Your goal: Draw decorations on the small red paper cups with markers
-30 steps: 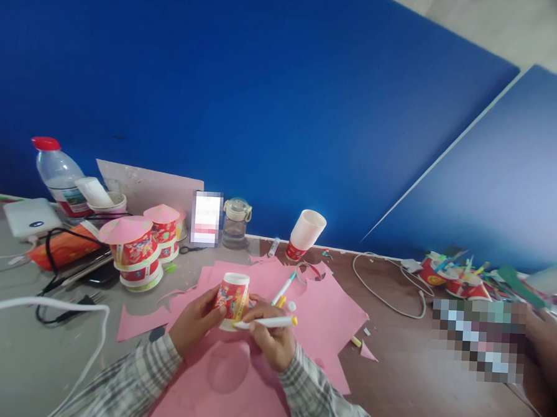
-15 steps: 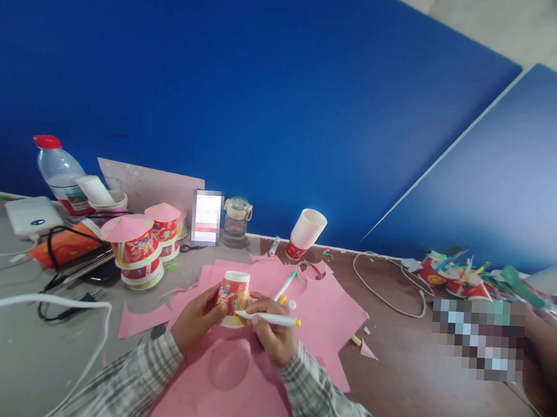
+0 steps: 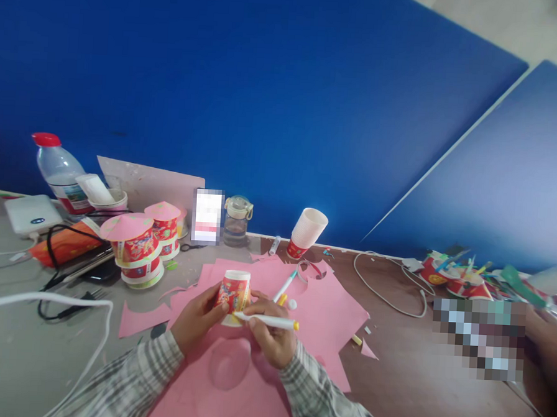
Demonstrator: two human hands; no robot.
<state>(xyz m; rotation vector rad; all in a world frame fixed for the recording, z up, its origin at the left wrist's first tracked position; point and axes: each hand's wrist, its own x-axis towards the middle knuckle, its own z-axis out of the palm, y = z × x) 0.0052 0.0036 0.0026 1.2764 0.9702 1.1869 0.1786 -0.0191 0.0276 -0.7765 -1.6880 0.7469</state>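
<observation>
A red-and-white printed paper cup (image 3: 233, 293) is in my left hand (image 3: 198, 319), whose fingers wrap its left side. My right hand (image 3: 274, 336) pinches a white marker (image 3: 275, 321) with a yellow end. The marker's tip meets the pale band near the cup's lower edge, where some yellow shows. Beneath both hands lie pink paper sheets (image 3: 321, 323), with a round cut piece (image 3: 229, 363) just below the cup. Another marker (image 3: 284, 286), white with a teal end, rests on the paper beyond my right hand.
Cup models with pink cone roofs (image 3: 139, 248) stand at left, near a bottle (image 3: 59, 172) and cables. A glass jar (image 3: 237, 222) and stacked paper cups (image 3: 308, 232) are at the back. At right, another person's hand (image 3: 549, 344) is beside a blurred-out patch.
The marker's tip has shifted slightly left and down along the cup's lower band, with my right hand. My left hand keeps its hold on the cup.
</observation>
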